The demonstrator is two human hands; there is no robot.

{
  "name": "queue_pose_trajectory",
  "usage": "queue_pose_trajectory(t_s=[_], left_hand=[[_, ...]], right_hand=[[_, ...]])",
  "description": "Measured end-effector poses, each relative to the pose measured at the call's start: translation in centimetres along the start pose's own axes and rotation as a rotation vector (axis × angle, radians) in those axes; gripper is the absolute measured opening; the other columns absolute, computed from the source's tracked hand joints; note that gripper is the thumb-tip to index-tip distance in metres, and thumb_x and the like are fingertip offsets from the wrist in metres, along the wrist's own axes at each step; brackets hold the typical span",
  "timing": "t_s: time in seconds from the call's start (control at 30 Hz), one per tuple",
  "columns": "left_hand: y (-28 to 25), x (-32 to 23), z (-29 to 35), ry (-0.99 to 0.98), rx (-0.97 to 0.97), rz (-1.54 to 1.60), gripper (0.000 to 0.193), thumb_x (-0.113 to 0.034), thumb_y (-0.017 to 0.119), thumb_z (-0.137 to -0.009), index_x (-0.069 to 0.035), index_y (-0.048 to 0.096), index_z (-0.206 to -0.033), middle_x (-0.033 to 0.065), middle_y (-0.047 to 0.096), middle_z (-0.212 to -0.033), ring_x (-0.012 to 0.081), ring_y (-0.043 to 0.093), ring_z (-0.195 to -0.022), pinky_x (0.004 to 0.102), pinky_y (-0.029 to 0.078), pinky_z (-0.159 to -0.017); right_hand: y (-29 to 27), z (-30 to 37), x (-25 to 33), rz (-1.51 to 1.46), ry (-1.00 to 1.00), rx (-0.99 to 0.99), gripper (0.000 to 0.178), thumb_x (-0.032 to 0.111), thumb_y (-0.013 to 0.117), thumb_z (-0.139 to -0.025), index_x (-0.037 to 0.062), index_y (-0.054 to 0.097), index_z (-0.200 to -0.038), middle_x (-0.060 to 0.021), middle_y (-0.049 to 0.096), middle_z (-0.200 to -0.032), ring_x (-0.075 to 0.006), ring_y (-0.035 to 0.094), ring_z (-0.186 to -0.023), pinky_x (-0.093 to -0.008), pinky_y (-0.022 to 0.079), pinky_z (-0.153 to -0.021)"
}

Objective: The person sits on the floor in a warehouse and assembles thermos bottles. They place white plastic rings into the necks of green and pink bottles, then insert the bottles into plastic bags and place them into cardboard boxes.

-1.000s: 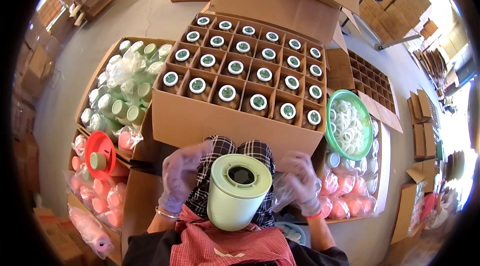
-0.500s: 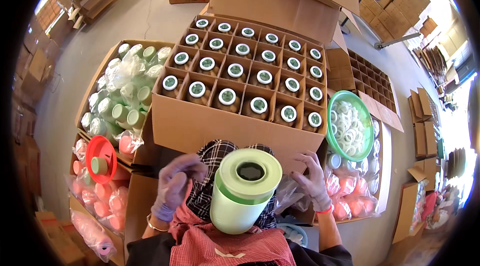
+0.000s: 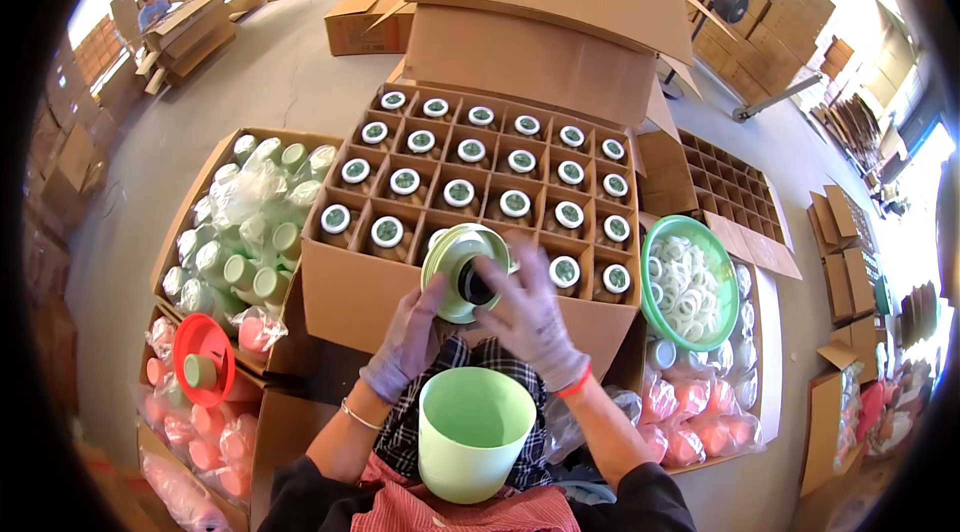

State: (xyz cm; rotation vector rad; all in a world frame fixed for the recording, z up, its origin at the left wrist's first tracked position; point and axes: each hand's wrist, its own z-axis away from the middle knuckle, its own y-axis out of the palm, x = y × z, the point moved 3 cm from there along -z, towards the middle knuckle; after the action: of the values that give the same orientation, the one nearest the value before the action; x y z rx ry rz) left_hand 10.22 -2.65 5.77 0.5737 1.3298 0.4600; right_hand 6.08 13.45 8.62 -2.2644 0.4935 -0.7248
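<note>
In front of my chest a light green lid with a dark round center is tipped up, above the near row of the carton. My gloved left hand grips its left edge. Smeared by motion, my gloved right hand reaches across the lid's right side, its fingers at the dark center; whether they hold anything is unclear. Below, an uncovered light green cup-shaped container stands in my lap, its inside showing. Past the lid, glass bottles with white-rimmed green tops fill the divided carton.
At the left, cartons hold wrapped green cups and wrapped pink cups; a red bowl rests there. At the right sits a green basket of white rings, beside wrapped pink pieces. Another divided carton stands behind it.
The lid has come off the container and moved forward in my left hand. Both hands have come together at it from the sides. The view has shifted slightly.
</note>
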Motion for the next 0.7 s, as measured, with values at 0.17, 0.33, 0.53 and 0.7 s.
queue_pose_trajectory(t_s=[0.17,0.33,0.53,0.7], left_hand=[[-1.6,2.3,-2.4,0.373,-0.076,-0.747,0.051,-0.037,0.055,-0.1,0.0,0.051,-0.135,0.0096,0.058,-0.124,0.0131,0.059,-0.101,0.0278,0.052,-0.086],[-4.6,3.8,-7.4,0.039,-0.129,-0.207,0.061,-0.049,0.049,-0.1,-0.002,0.045,-0.138,0.0122,0.058,-0.124,0.019,0.062,-0.106,0.0313,0.056,-0.083],[-9.3,5.5,-10.2,0.119,-0.188,-0.218,0.054,-0.04,0.047,-0.103,-0.002,0.042,-0.142,0.0112,0.056,-0.129,0.0154,0.055,-0.114,0.0296,0.047,-0.096],[-11.3,5.5,-7.9,0.257,-0.198,-0.258,0.048,-0.015,0.052,-0.102,-0.008,0.037,-0.146,0.0056,0.057,-0.126,0.0138,0.058,-0.105,0.0293,0.053,-0.088]], right_hand=[[5.1,2.6,-4.6,-0.744,0.759,0.044,0.041,0.03,0.059,-0.098,-0.0043,0.055,-0.12,-0.0144,0.07,-0.099,-0.0204,0.072,-0.072,-0.0298,0.056,-0.062],[5.4,-0.4,-7.8,-0.495,0.674,0.061,0.05,0.023,0.072,-0.085,0.004,0.054,-0.127,-0.0214,0.059,-0.117,-0.0341,0.065,-0.102,-0.0384,0.054,-0.083],[9.9,-3.1,-8.8,-0.18,0.316,0.275,0.07,0.007,0.075,-0.072,0.0151,0.049,-0.137,-0.0227,0.05,-0.12,-0.0433,0.055,-0.11,-0.0455,0.048,-0.095],[10.8,-4.8,-5.7,-0.19,0.381,0.181,0.051,0.028,0.076,-0.079,-0.0004,0.057,-0.117,-0.0165,0.067,-0.092,-0.0348,0.066,-0.081,-0.0432,0.054,-0.073]])
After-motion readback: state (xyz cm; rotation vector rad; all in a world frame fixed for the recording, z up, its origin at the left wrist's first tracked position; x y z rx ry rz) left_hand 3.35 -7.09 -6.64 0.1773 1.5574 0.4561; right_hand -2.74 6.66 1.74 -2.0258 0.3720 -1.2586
